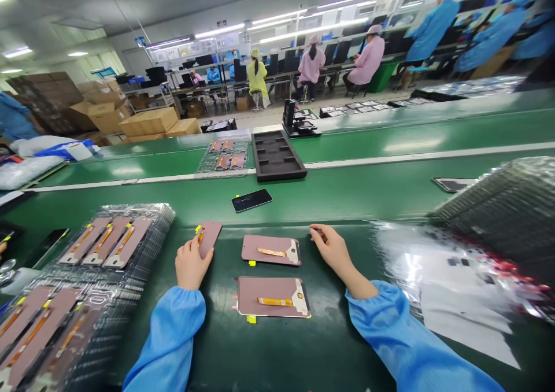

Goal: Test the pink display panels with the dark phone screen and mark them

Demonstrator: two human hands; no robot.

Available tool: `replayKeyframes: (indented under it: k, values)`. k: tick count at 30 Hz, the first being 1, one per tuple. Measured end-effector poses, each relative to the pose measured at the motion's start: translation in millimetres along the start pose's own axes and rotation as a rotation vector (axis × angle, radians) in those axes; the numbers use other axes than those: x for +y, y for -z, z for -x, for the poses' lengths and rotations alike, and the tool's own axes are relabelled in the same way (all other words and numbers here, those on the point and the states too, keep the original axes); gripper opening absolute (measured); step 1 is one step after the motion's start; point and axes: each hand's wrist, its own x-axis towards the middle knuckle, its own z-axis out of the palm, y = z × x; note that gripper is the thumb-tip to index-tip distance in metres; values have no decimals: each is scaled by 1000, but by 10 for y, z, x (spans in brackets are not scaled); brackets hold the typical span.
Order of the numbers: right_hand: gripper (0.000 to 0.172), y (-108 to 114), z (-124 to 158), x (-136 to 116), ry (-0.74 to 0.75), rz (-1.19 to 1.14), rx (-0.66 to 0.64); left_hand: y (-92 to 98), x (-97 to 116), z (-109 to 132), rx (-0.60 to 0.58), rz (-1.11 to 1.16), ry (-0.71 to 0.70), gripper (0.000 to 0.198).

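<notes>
My left hand is closed on the lower part of a phone screen, which lies back-side up and slanted, with part of its orange flex cable showing. To its right, two more phone screens lie back-side up: one farther away and a nearer one, each with an orange cable and a yellow tab. My right hand is just right of the farther screen and apart from it. Its thumb and fingertips are drawn together; whether anything small is between them is hidden.
Stacked clear trays with several screens stand at left. Beyond lie a dark phone, a black foam tray and a clear tray. Another tray stack and white sheets are at right. Co-workers sit behind.
</notes>
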Motion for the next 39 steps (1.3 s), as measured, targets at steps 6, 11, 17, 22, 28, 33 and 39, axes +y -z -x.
replayKeyframes:
  k: [6, 11, 17, 22, 28, 33, 39]
  values:
    - [41, -5, -5, -12, 6, 2, -7, 27, -14, -84, -86, 31, 110, 70]
    - [40, -7, 1, -2, 6, 13, -16, 83, -40, -251, -217, 51, 182, 88]
    - [38, -4, 17, 5, -10, 36, -36, 169, 5, -340, -317, 66, 163, 74]
    - [39, 22, 29, -19, -25, 65, -54, 212, 36, -371, -371, 95, 223, 69]
    - [49, 85, 45, 76, -95, 129, -109, 240, 163, -259, -330, 193, 322, 76]
    - [50, 106, 13, 160, -133, 124, -160, 186, 215, -187, -316, 390, 369, 78]
    - [47, 113, 1, 78, -120, 96, -120, 218, -4, -185, -396, 863, 350, 67]
